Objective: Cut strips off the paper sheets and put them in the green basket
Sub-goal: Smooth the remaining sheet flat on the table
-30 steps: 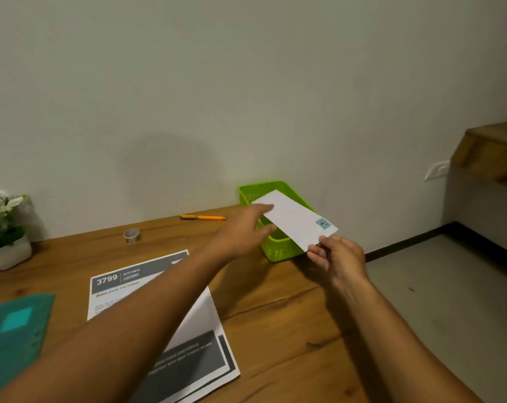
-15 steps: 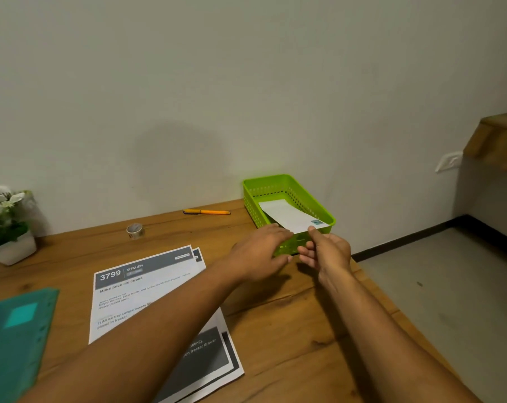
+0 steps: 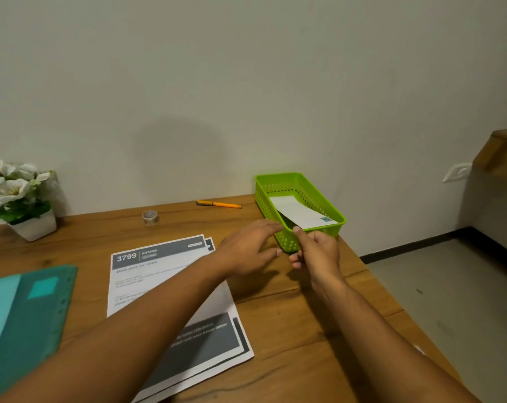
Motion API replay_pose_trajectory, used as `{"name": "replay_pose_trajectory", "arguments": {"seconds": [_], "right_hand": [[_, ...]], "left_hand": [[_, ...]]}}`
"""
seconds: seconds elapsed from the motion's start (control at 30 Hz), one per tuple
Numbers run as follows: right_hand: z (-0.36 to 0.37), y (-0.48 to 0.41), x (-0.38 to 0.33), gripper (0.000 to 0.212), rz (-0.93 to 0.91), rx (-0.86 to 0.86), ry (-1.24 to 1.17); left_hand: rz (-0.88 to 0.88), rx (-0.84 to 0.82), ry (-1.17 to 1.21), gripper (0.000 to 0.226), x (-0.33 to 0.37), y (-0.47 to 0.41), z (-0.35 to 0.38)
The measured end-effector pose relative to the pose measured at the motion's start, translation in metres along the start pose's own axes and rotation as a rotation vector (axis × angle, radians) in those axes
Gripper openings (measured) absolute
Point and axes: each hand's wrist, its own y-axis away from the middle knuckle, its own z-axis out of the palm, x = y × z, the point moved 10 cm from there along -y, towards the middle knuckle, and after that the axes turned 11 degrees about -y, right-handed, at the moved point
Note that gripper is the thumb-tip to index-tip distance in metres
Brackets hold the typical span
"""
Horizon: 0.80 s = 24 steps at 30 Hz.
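The green basket (image 3: 275, 178) stands at the table's far right corner. A white paper strip (image 3: 301, 212) with a small teal mark lies slanted inside it, its right end up on the rim. My right hand (image 3: 319, 253) is just in front of the basket's near wall, fingers loosely curled, thumb tip at the strip's near end. My left hand (image 3: 246, 248) hovers flat with straight fingers by the basket's near left corner, holding nothing. Two stacked printed paper sheets (image 3: 159, 274) lie on the table under my left forearm.
An orange pen (image 3: 220, 204) and a small tape roll (image 3: 150, 217) lie near the wall. A potted white flower (image 3: 16, 199) stands at far left, and a teal folder (image 3: 28, 315) lies at near left. The table's right edge (image 3: 391, 309) drops to the floor.
The strip went from held above the basket down into it. Both hands drew back toward me, the left hand off the strip and the right hand to the basket's near wall.
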Motion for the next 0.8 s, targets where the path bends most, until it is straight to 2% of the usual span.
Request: {"name": "replay_pose_trajectory", "arguments": {"seconds": [0.1,0.27,0.33,0.43,0.47,0.5,0.57,0.63,0.8], "right_hand": [[0.039,0.02,0.013,0.042,-0.003,-0.106,0.062],[0.109,0.054,0.039,0.042,-0.049,-0.31,0.252],[0.139,0.067,0.046,0.04,-0.187,-0.417,0.474],[0.188,0.101,0.053,0.023,-0.451,-0.63,0.838],[0.204,0.115,0.057,0.029,-0.536,-0.72,0.92],[0.217,0.129,0.063,0.043,-0.6,-0.823,0.99],[0.237,0.153,0.08,0.069,-0.697,-1.02,1.112],[0.247,0.168,0.094,0.084,-0.754,-1.149,1.185],[0.249,0.163,0.124,0.097,-0.732,-1.231,1.29]], "left_hand": [[-0.094,0.004,0.018,0.063,-0.036,0.034,-0.008],[-0.316,0.01,0.005,0.058,-0.107,0.113,-0.018],[-0.422,0.019,-0.013,0.058,-0.138,0.149,-0.018],[-0.595,0.001,-0.113,0.06,-0.179,0.198,-0.016],[-0.63,-0.031,-0.154,0.061,-0.188,0.209,-0.013],[-0.651,-0.072,-0.183,0.063,-0.194,0.216,-0.008],[-0.665,-0.144,-0.228,0.067,-0.201,0.223,0.005],[-0.657,-0.17,-0.265,0.069,-0.201,0.223,0.013],[-0.639,-0.141,-0.335,0.085,-0.197,0.224,0.017]]}}
